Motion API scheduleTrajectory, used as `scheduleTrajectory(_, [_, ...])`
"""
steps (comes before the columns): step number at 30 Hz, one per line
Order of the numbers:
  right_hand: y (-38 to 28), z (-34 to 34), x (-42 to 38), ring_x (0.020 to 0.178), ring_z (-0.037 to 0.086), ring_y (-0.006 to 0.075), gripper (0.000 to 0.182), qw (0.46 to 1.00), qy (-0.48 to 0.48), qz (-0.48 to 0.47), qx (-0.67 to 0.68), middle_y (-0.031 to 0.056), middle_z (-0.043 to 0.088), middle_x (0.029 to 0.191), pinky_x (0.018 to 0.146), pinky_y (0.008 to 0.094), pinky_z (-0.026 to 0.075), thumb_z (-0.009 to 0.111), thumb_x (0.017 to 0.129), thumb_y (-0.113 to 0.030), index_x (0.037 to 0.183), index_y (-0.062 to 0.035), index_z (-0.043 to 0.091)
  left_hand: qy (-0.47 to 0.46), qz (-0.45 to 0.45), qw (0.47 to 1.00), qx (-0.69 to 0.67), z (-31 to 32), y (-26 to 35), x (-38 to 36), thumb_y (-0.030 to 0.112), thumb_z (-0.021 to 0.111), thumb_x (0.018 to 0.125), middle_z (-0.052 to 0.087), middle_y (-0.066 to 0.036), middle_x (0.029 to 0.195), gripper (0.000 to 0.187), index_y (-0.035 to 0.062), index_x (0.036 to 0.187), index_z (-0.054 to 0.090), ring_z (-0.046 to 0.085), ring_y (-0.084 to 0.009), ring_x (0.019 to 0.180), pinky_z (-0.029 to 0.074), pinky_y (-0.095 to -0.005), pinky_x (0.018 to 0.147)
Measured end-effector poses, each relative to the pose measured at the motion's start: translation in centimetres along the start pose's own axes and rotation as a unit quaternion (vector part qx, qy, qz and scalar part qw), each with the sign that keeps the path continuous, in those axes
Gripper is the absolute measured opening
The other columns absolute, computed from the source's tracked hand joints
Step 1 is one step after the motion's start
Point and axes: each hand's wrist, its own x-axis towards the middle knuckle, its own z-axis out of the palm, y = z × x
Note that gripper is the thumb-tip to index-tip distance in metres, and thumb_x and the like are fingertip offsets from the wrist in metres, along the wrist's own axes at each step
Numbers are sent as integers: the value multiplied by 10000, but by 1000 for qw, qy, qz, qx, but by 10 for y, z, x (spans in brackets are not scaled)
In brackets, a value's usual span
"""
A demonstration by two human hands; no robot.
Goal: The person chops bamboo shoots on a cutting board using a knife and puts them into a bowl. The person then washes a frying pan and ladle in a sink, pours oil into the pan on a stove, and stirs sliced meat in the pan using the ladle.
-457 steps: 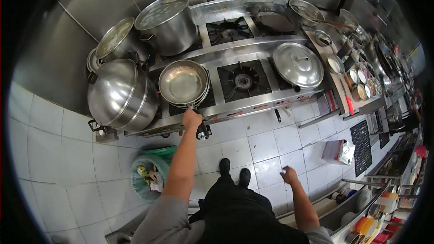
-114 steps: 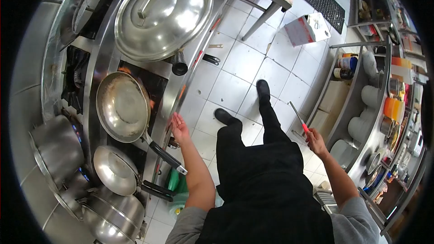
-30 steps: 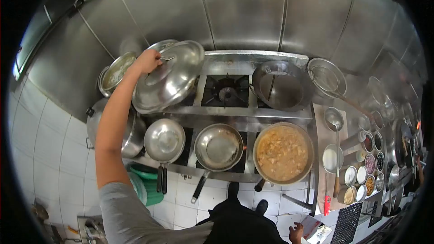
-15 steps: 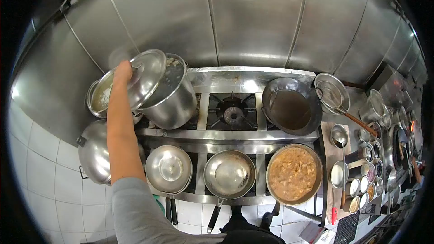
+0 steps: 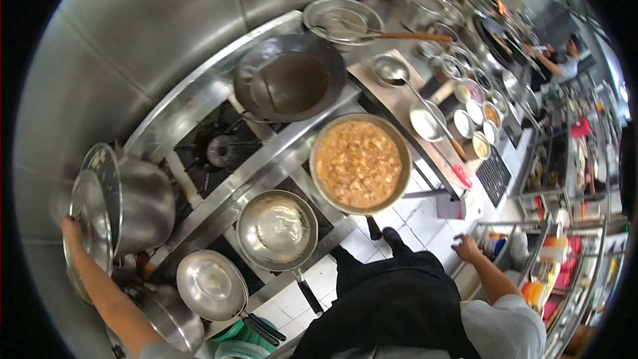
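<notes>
Left hand (image 5: 71,231) is found with its fingers curled around the handle of a large metal lid (image 5: 97,227); a closed hold is indicated, though the fingertips are partly hidden. The lid is held steeply tilted at the far left of the range (image 5: 179,229), overlapping the mouth of a tall pot (image 5: 147,203) in view; contact with the pot's rim cannot be confirmed. Right hand (image 5: 468,248) is noted above the floor, fingers loosely bent and partly open, with nothing seen in it. On the range, 1 wide pan of chunky stew (image 5: 362,163) is left uncovered, with 1 frying pan (image 5: 277,229) beside it. The step in hand is judged to be lid placement. For the next move, a firm grip and a controlled angle are called for, with clearance checked before release.
</notes>
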Motion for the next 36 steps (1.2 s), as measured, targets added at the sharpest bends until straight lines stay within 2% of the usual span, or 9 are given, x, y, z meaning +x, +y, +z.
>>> scheduleTrajectory(4, [-64, -76, 5, 915, 707, 342, 283, 990, 109, -53, 74, 231, 715, 949, 846, 423, 545, 699, 881, -219, 1072, -10, 692, 76, 98, 990, 73, -5, -17, 28, 184, 646, 921, 633, -272, 1258, 461, -17, 1332, 586, 603, -420, 1184, 478, -455, 994])
scheduleTrajectory(8, [-141, -166, 57, 966, 706, 327, 161, 945, 265, -123, 146, 193, 723, 961, 837, 379, 544, 646, 932, -121, 1007, 14, 693, 172, 161, 970, -50, -106, 52, -19, 303, 638, 971, 599, -257, 1319, 537, 11, 1409, 532, 570, -402, 1227, 459, -434, 1032])
scheduleTrajectory(10, [-154, -193, 110, 940, 662, 396, 182, 907, 305, -205, 207, 229, 675, 1012, 835, 435, 529, 613, 956, -146, 1044, 9, 653, 201, 269, 925, -178, -170, 168, -147, 298, 584, 1014, 611, -227, 1320, 491, 11, 1409, 536, 582, -343, 1234, 470, -435, 1027])
scheduleTrajectory(14, [-164, -208, 215, 1076, 594, 411, 355, 905, 334, -263, 15, 228, 625, 1123, 937, 471, 489, 577, 876, -55, 1224, 15, 568, -104, 173, 902, -381, -229, 355, -426, 261, 608, 1009, 666, -78, 1144, 341, 29, 1257, 640, 632, -184, 1051, 496, -326, 936])
scheduleTrajectory(16, [-159, -196, 262, 1080, 591, 421, 437, 907, 316, -275, -47, 235, 614, 1129, 930, 495, 497, 583, 853, -77, 1280, -1, 528, -259, 268, 848, -377, -217, 413, -513, 81, 669, 921, 692, -49, 1002, 229, 19, 1141, 677, 663, -159, 905, 528, -304, 825])
scheduleTrajectory(19, [-153, -181, 293, 1043, 605, 442, 536, 923, 262, -271, -84, 266, 586, 1159, 911, 526, 506, 574, 855, -80, 1373, -23, 452, -502, 37, 683, -530, -121, 469, -616, 207, 630, 1003, 685, -31, 895, 239, 24, 1155, 653, 627, -80, 748, 512, -230, 643])
scheduleTrajectory(25, [-143, -185, 312, 1006, 609, 467, 659, 900, 257, -350, -37, 280, 541, 1141, 842, 517, 546, 625, 863, -142, 1465, -47, 373, -481, -61, 682, -548, 25, 563, -740, 528, 498, 1020, 653, -142, 1049, 602, 6, 1316, 545, 652, -193, 863, 573, -330, 614])
scheduleTrajectory(28, [-131, -201, 289, 936, 624, 482, 661, 899, 248, -359, -34, 299, 545, 1130, 808, 520, 546, 605, 896, -130, 1499, -53, 344, -504, -113, 657, -549, 41, 602, -753, 620, 486, 987, 653, -169, 1007, 723, 5, 1367, 494, 661, -203, 731, 560, -323, 559])
scheduleTrajectory(36, [-106, -226, 171, 851, 659, 463, 664, 863, 148, -479, -67, 314, 621, 1012, 733, 522, 538, 563, 952, -114, 1554, -70, 285, -508, -166, 608, -588, 51, 637, -757, 556, 554, 975, 556, -38, 580, 525, 43, 866, 567, 504, -130, 426, 350, -279, 365])
